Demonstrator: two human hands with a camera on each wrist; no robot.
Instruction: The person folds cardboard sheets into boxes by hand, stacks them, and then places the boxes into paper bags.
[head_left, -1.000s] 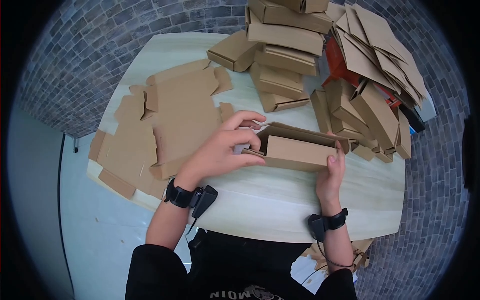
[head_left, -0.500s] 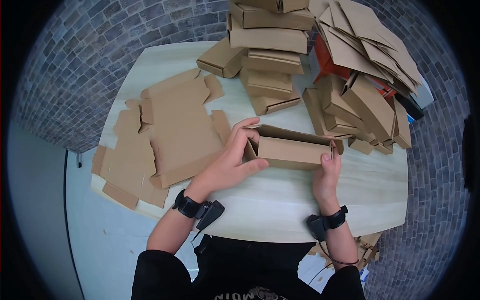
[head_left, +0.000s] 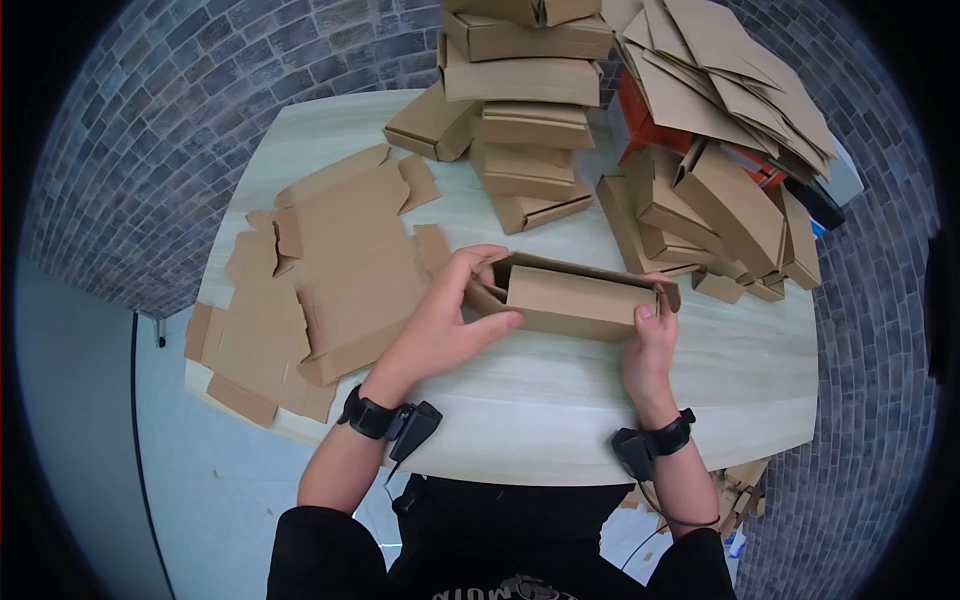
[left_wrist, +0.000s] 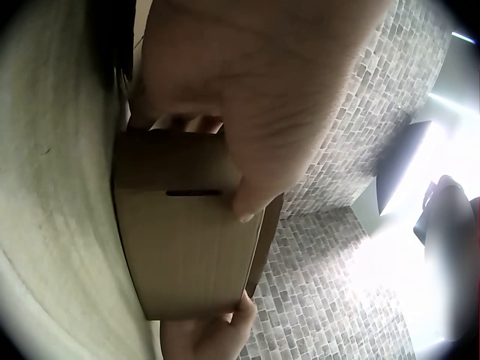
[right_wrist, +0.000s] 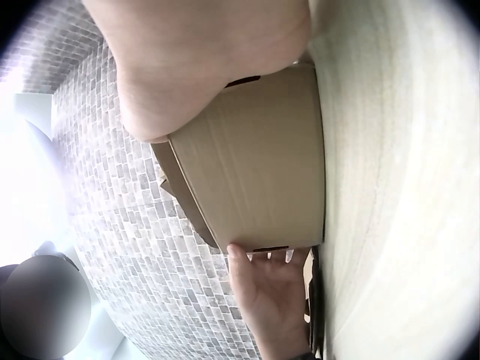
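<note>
A small brown cardboard box (head_left: 575, 319) stands partly folded at the table's front middle, its lid flap raised along the far side. At its left end my left hand (head_left: 445, 325) bends its fingers around the end flap, thumb along the near top edge. My right hand (head_left: 652, 350) grips the right end, thumb at the near corner, fingers partly hidden behind. In the left wrist view the near wall (left_wrist: 187, 251) shows a dark slot below the left hand (left_wrist: 255, 82). The right wrist view shows the left hand (right_wrist: 274, 300) cupping the far end.
Unfolded cardboard blanks (head_left: 355, 245) lie at the left. A tall stack of folded boxes (head_left: 525, 80) stands at the back, beside a leaning pile of narrow boxes (head_left: 735, 205). Flat cardboard sheets (head_left: 715, 70) rest above an orange-red item (head_left: 640, 130) at the back right.
My left hand's fingers have shifted from reaching over the box's left end flap to bending around that end. The right hand keeps its hold. The head view has shifted slightly.
</note>
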